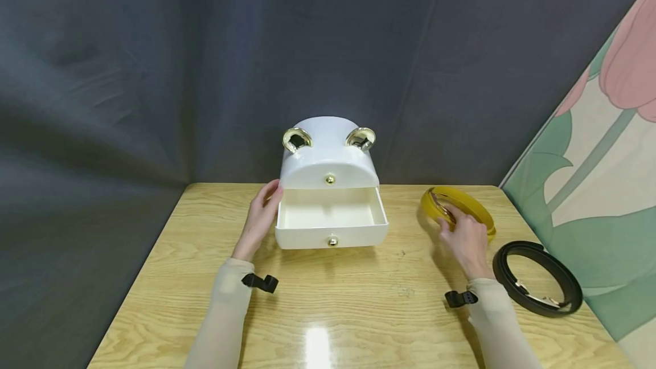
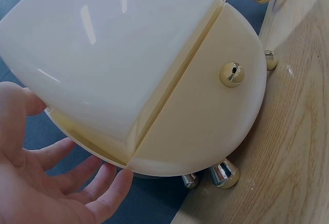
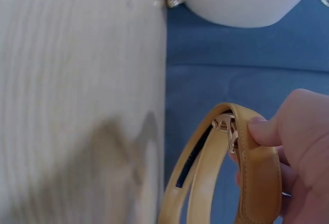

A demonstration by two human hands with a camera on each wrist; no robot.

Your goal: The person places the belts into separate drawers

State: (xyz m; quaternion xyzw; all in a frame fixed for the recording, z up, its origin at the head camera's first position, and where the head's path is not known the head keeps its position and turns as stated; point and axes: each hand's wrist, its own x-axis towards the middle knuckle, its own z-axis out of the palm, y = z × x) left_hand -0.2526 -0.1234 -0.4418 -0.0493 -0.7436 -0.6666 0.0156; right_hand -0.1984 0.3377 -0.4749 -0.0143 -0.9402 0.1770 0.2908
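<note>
A white drawer box (image 1: 330, 155) with gold-rimmed ears stands at the back of the table, its lower drawer (image 1: 331, 237) pulled out. My left hand (image 1: 259, 218) rests at the box's left side; in the left wrist view the fingertips (image 2: 121, 180) are spread along the rounded edge of the body. With my right hand (image 1: 465, 241) I pinch a coiled yellow belt (image 1: 463, 201) near its gold buckle (image 3: 226, 124). The thumb lies on the outer face of the strap, while the other fingers are partly hidden behind it.
A coiled black belt (image 1: 569, 283) with a silver buckle lies on the wooden table (image 1: 359, 306), near the right edge. Dark curtain (image 1: 328, 44) hangs behind, and a flower-patterned cloth (image 1: 610, 169) borders the right side. Gold feet (image 2: 225, 173) support the box.
</note>
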